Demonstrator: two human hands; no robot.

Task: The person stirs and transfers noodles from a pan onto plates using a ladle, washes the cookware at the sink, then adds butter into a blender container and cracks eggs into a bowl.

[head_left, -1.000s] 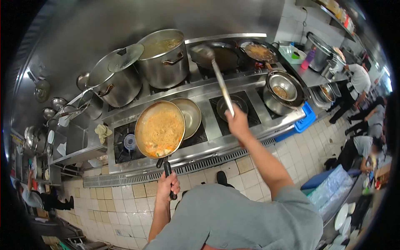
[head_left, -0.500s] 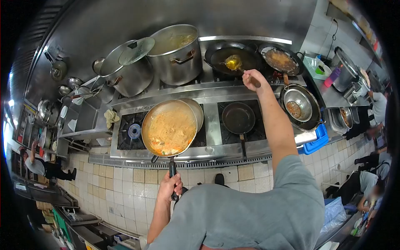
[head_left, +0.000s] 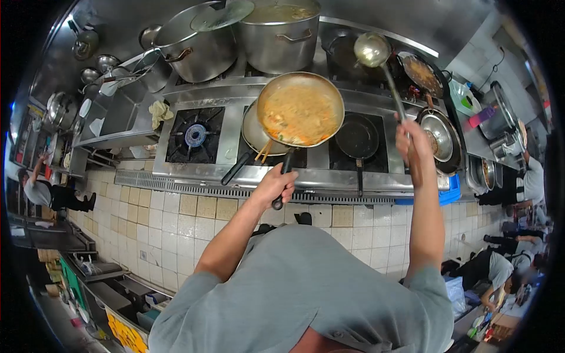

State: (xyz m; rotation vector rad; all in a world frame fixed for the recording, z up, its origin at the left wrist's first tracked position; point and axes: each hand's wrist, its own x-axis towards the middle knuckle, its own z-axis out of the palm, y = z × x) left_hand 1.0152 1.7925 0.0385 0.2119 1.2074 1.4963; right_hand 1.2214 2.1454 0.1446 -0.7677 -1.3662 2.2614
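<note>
My left hand (head_left: pixel 274 185) is closed round the black handle of a frying pan (head_left: pixel 336 112). Noodle-like food (head_left: pixel 301 109) in orange sauce fills that pan, which is held above the stove over a second light-coloured pan (head_left: pixel 251 132). A pair of wooden chopsticks (head_left: pixel 263 153) shows beside the second pan's black handle. In my right hand (head_left: pixel 414 141) is the long handle of a ladle (head_left: pixel 372 49); its round bowl hangs near the dark wok (head_left: pixel 344 56) at the back. Whether the ladle holds liquid I cannot tell.
A small black frying pan (head_left: pixel 357 138) sits on a front burner. Two tall stockpots (head_left: pixel 197 56) stand behind; a wok of brownish liquid (head_left: pixel 421 72) and a metal bowl (head_left: pixel 436 126) are at right. A bare burner (head_left: pixel 195 135) lies left. Other people (head_left: pixel 500 270) work farther off.
My right hand has drawn back from the rear wok, lifting the ladle's bowl out of the yellow oil. My left hand has carried the pan rightward, uncovering more of the second pan and the chopsticks.
</note>
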